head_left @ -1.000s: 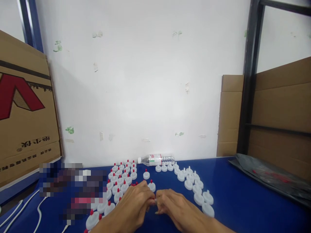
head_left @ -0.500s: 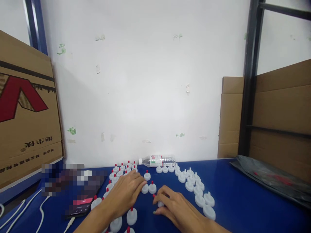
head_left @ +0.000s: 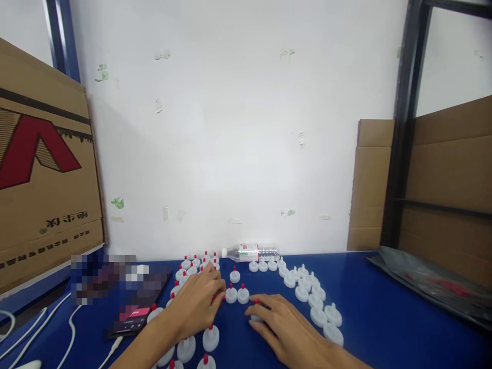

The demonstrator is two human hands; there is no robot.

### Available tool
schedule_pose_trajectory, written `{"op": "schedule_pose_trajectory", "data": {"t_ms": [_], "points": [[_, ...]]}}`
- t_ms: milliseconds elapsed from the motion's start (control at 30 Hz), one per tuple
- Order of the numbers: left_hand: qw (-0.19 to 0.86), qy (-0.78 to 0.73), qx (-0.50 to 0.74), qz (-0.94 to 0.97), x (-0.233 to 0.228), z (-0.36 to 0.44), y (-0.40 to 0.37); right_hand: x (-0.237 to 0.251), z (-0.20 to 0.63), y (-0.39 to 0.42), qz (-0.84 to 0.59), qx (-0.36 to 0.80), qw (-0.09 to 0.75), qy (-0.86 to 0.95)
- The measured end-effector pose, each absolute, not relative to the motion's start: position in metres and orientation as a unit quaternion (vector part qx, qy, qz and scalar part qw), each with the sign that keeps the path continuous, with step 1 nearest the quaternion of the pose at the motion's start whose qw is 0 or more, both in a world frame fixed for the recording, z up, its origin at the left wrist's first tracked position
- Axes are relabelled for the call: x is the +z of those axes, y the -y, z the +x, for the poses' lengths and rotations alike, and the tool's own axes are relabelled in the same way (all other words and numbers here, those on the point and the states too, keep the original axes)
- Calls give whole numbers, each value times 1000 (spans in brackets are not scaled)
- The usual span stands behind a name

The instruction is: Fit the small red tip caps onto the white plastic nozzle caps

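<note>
Our right hand (head_left: 282, 325) flat on a white cap (head_left: 255, 318), grip spread, our left hand (head_left: 196, 302) fingers curled among red-tipped caps (head_left: 237, 294), grip state unclear, bare blue bench (head_left: 384, 318) rightward, plain caps (head_left: 315, 302) beyond, bottle (head_left: 251, 252) at the wall.

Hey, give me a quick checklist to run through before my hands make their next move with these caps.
1. Left hand rests among the red-tipped caps: ok.
2. Right hand covers a white cap: ok; grip cannot tell.
3. Plain white caps within the right hand's reach: ok.
4. Water bottle lies clear at the wall: ok.
5. Phone close to the left forearm: not ok.
</note>
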State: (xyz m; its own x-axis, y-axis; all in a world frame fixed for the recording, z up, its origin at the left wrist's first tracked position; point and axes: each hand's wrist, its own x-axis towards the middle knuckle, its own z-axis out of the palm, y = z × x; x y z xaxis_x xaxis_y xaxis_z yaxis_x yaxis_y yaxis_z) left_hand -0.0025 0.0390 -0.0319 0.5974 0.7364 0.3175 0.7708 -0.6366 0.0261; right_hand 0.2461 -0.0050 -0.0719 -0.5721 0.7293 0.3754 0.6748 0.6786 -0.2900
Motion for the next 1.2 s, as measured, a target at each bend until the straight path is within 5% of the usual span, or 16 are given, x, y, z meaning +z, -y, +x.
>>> {"op": "schedule_pose_trajectory", "data": {"t_ms": [333,533,767,1033,1200], "points": [[-10,378,-211,-901,-30,1,-27,-64,245,10,-436,-29,314,842],[64,399,-164,-900,-33,-5,-46,-73,240,10,-439,6,238,866],[45,399,-133,-906,-37,-10,-51,-71,246,3,-433,16,260,863],[11,421,-141,-896,-44,-5,-48,-73,270,-24,-530,-231,234,782],[-4,439,-134,-888,-42,-4,-46,-90,279,-32,-563,-277,159,762]]}}
